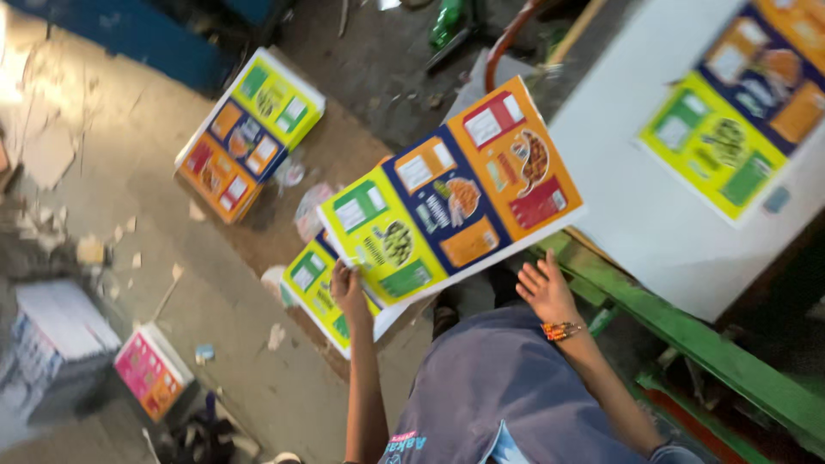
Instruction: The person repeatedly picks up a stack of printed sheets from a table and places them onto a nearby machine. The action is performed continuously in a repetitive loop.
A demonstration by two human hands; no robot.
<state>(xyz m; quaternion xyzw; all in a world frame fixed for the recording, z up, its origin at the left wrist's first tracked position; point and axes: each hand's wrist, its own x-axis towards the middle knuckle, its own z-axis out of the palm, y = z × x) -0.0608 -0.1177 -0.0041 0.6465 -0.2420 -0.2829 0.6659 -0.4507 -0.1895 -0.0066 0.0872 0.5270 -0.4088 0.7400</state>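
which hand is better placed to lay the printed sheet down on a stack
Left, probably. The left hand already grips the printed sheet at its lower edge, right above the stack on the floor. The right hand is open beneath the sheet's other edge, gripping nothing.

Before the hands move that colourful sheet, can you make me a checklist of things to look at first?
1. Left hand has a grip on the printed sheet: ok, fingers pinch its lower edge.
2. Right hand has a grip too: not ok, it is open and beside the sheet's edge, not holding.
3. Sheet is flat: cannot tell; it is lifted and tilted, held from one side only.
4. Stack on the floor under the sheet is in view: ok, one corner shows.
5. White table has bare room: ok, one sheet lies on it.
6. Floor is tidy: not ok, paper scraps lie about.
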